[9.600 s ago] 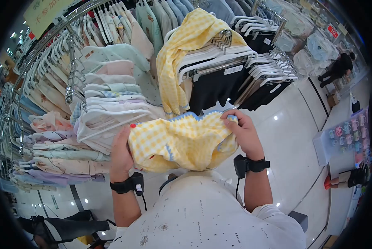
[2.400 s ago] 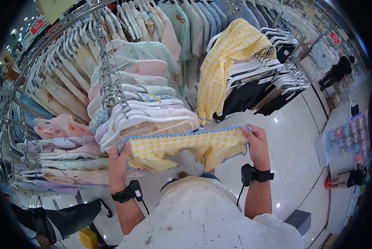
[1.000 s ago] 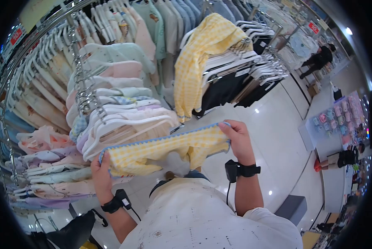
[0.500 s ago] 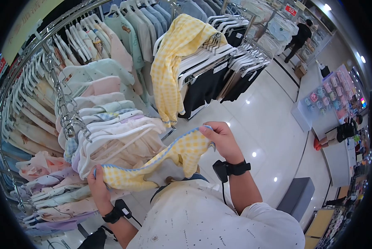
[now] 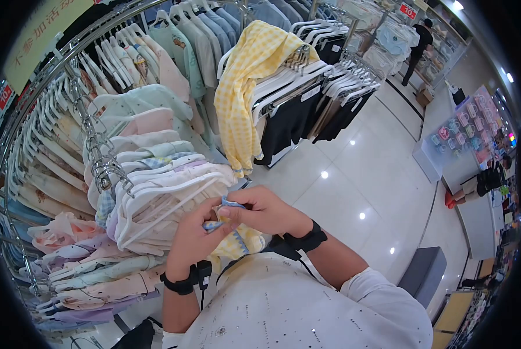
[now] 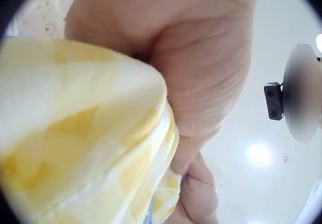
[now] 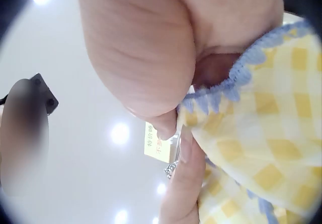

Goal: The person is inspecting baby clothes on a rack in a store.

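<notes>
A yellow-and-white gingham garment [image 5: 251, 239] with blue scalloped trim is bunched at the person's waist, mostly covered by the hands. My left hand [image 5: 191, 238] pinches its edge between thumb and fingers. Close beside it, my right hand [image 5: 267, 214] grips the trimmed edge, thumb on top, the two hands meeting in front of the body. In the left wrist view the gingham cloth [image 6: 90, 128] bulges beside the palm. The right wrist view shows the blue trim [image 7: 241, 75] running up to the right hand's fingers, with the cloth hanging below.
A similar yellow gingham piece [image 5: 240, 93] lies draped over a rack of dark bottoms [image 5: 283, 131]. Racks of pastel clothes on white hangers [image 5: 155, 192] stand close at the left. Rightward are shiny floor tiles [image 5: 353, 180], a grey bench [image 5: 420, 273] and a display counter [image 5: 470, 174].
The garment was held stretched wide between both hands; now they have come together and it is gathered and folded. The left hand moved right and up, the right hand moved left.
</notes>
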`<action>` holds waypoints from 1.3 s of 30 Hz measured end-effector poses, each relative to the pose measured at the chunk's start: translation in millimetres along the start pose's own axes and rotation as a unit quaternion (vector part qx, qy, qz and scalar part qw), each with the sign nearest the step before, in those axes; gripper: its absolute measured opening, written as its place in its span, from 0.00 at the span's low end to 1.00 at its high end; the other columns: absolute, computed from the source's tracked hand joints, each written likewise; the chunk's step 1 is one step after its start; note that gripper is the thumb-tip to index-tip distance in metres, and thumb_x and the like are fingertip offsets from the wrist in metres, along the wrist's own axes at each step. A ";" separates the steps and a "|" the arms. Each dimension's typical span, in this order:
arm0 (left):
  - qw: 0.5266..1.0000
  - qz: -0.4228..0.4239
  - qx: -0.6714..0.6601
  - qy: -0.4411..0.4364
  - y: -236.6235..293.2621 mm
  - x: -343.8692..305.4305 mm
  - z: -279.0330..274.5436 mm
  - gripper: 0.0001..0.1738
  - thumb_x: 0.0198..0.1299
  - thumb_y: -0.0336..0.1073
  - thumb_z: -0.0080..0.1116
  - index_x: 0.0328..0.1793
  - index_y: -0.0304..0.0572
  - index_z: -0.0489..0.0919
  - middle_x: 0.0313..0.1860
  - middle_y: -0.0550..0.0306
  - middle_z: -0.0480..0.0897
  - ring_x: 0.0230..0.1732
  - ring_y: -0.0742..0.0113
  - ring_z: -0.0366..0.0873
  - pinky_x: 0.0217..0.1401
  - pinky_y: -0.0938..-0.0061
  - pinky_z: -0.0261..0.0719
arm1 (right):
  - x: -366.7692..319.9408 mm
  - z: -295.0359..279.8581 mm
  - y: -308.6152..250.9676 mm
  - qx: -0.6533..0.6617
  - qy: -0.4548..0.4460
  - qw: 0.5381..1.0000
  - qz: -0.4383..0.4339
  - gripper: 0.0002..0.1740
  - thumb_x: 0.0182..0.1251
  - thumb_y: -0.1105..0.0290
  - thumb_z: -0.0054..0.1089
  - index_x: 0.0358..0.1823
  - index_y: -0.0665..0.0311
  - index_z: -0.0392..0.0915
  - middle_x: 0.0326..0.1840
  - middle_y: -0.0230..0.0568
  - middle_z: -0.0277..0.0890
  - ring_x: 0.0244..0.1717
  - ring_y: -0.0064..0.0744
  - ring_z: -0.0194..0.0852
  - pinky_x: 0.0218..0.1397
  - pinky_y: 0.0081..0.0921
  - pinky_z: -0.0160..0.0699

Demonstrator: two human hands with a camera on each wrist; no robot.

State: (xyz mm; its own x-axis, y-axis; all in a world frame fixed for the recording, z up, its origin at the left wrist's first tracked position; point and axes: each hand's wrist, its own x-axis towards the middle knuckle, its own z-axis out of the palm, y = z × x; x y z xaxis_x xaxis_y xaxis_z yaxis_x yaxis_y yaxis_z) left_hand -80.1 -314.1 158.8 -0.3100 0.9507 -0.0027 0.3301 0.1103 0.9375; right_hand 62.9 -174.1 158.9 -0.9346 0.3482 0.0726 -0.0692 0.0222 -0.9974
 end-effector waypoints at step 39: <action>0.786 -0.008 -0.328 0.523 -73.5 -104.8 -106.1 0.20 0.77 0.41 0.50 0.66 0.35 0.72 0.56 0.50 0.81 0.53 0.62 0.83 0.56 0.64 0.84 | -46.6 -64.6 13.0 -0.091 0.025 0.986 0.139 0.15 0.68 0.62 0.72 0.33 0.68 0.83 0.24 0.23 0.73 0.27 0.14 0.63 0.30 0.18 0.64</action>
State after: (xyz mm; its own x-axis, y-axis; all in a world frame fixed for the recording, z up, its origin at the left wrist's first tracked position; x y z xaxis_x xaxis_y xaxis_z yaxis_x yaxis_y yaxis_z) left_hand -166.5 -452.7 127.1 -0.9868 0.1536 -0.0506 -0.1062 -0.3796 0.9190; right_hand 128.1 -129.5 142.4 -0.8900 0.4097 -0.2003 0.2560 0.0855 -0.9629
